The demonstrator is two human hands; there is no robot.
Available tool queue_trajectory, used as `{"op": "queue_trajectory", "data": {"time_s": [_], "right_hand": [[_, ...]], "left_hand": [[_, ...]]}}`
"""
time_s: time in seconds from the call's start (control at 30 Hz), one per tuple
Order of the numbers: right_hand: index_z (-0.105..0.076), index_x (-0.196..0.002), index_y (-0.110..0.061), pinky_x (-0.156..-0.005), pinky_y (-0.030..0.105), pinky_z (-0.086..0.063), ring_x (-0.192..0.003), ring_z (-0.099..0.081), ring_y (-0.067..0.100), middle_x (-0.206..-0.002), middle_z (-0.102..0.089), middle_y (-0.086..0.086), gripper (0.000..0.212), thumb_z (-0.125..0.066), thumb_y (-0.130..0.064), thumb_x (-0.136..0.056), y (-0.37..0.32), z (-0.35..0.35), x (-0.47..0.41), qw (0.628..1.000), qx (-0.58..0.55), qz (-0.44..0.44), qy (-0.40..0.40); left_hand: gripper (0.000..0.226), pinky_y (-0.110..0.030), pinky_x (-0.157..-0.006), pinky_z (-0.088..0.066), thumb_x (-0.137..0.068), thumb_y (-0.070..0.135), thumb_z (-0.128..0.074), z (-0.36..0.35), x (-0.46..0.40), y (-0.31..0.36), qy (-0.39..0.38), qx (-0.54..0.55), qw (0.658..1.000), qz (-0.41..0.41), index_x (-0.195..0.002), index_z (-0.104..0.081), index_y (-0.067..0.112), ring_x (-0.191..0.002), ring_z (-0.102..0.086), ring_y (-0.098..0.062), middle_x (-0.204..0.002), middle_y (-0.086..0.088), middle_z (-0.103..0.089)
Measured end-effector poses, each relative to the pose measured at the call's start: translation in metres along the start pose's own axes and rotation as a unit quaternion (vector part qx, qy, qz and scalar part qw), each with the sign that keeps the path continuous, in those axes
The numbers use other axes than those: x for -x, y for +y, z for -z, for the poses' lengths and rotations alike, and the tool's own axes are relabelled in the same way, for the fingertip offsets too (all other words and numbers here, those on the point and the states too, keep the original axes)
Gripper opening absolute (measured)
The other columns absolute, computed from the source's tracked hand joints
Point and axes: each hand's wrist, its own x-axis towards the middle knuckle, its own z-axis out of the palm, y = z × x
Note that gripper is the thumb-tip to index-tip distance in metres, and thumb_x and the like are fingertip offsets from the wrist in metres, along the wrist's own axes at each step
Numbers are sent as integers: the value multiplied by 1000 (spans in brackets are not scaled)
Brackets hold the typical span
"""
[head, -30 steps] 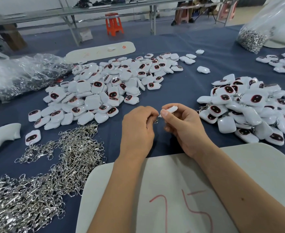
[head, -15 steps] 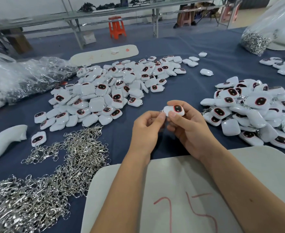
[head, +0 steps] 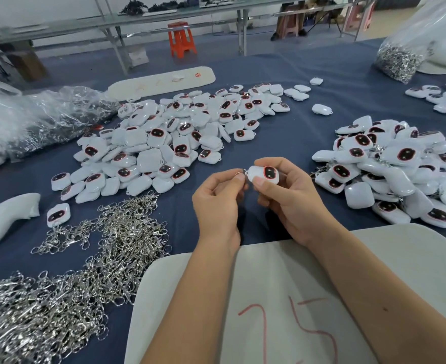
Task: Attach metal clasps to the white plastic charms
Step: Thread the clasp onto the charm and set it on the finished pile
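My right hand [head: 292,200] pinches a white plastic charm [head: 264,174] with a dark red-rimmed face, held above the blue cloth at the centre. My left hand [head: 216,203] pinches a small metal clasp [head: 240,176] right at the charm's left end loop; most of the clasp is hidden in the fingers. A big pile of loose charms [head: 174,137] lies beyond my hands to the left. A second pile of charms [head: 395,169] with bits of chain among them lies at the right. A heap of loose metal clasps [head: 80,271] spreads at the lower left.
A white board [head: 282,298] marked in red lies under my forearms. Clear plastic bags [head: 32,119] sit at far left, another bag of clasps [head: 400,59] at far right. A white plastic piece [head: 3,216] lies at the left edge. An orange stool [head: 182,39] stands beyond the table.
The charm has turned in my right hand so its dark face shows upward. Both hands have stayed together at the centre, the left still working at the charm's end.
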Motion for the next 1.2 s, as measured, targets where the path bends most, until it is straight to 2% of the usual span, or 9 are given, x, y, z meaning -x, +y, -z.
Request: {"op": "queue_trajectory", "data": {"time_s": [0.1,0.2,0.3,0.5,0.67,0.77,0.93,1.1,1.2], "right_hand": [[-71,-115,-11,-62,23,-48,-73,-56,13,-87,-68,2,21,-70,-2,-95,-1,1,-1,1000,-17,-15,4],[-71,-114,-9,-60,23,-47,-67,-54,13,-81,-65,6,18,-70,-5,-96,0,2,-1,999,-35,-26,0],[-71,-116,-10,-63,26,-45,-66,-53,15,-82,-66,7,25,-75,-11,-91,0,3,-1,999,-24,-23,-9],[-71,-114,-21,-66,25,-50,-82,-59,19,-94,-76,4,27,-75,-18,-87,0,1,0,1000,2,-8,-29],[-72,-114,-22,-66,26,-49,-84,-57,23,-93,-75,7,28,-78,-18,-87,1,1,1,999,7,-6,-38],[-74,-113,-20,-64,24,-50,-84,-65,18,-94,-75,9,29,-79,-17,-85,0,1,1,999,-2,-6,-36],[-75,-112,-15,-61,21,-48,-81,-66,16,-93,-74,9,23,-77,-8,-90,-1,3,1,999,-34,-14,-19],[-75,-109,-14,-61,21,-49,-79,-67,15,-94,-73,8,21,-78,-9,-88,-1,2,0,999,-32,-9,-11],[-74,-110,-13,-62,23,-50,-81,-67,16,-93,-72,9,20,-77,-8,-91,1,2,1,1000,2,8,-12]], "left_hand": [[23,-32,-76,-56,-87,-4,-72,5,-4,0,0,-112,991,-74,-79,-76,17,-74,-67,-18,-77,-6,-75],[25,-43,-80,-59,-87,2,-74,12,-10,1,-31,-244,956,-160,-78,-73,26,-79,-69,-26,-78,1,-74],[23,-43,-80,-59,-89,5,-70,13,-9,0,-33,-272,941,-201,-81,-72,26,-77,-69,-16,-79,9,-72],[24,-42,-75,-61,-92,-5,-64,7,-9,-5,-15,-161,970,-182,-86,-72,17,-68,-67,-19,-76,-8,-71],[27,-30,-72,-54,-92,-6,-66,4,-6,-4,-17,-42,993,-106,-85,-76,18,-67,-62,-16,-76,-6,-70],[28,-32,-75,-54,-91,-6,-67,6,-7,-2,-14,-57,993,-107,-83,-76,19,-72,-64,-17,-78,-6,-71],[21,-19,-74,-52,-89,1,-68,14,-7,3,-27,-323,903,-283,-86,-74,21,-80,-67,-7,-80,15,-71],[20,-33,-69,-47,-87,-6,-62,18,-9,5,-64,-447,798,-399,-87,-72,12,-77,-59,-18,-81,4,-66],[20,-34,-69,-43,-86,-7,-62,18,-10,6,-62,-480,764,-426,-88,-72,10,-79,-56,-23,-83,-1,-66]]}}
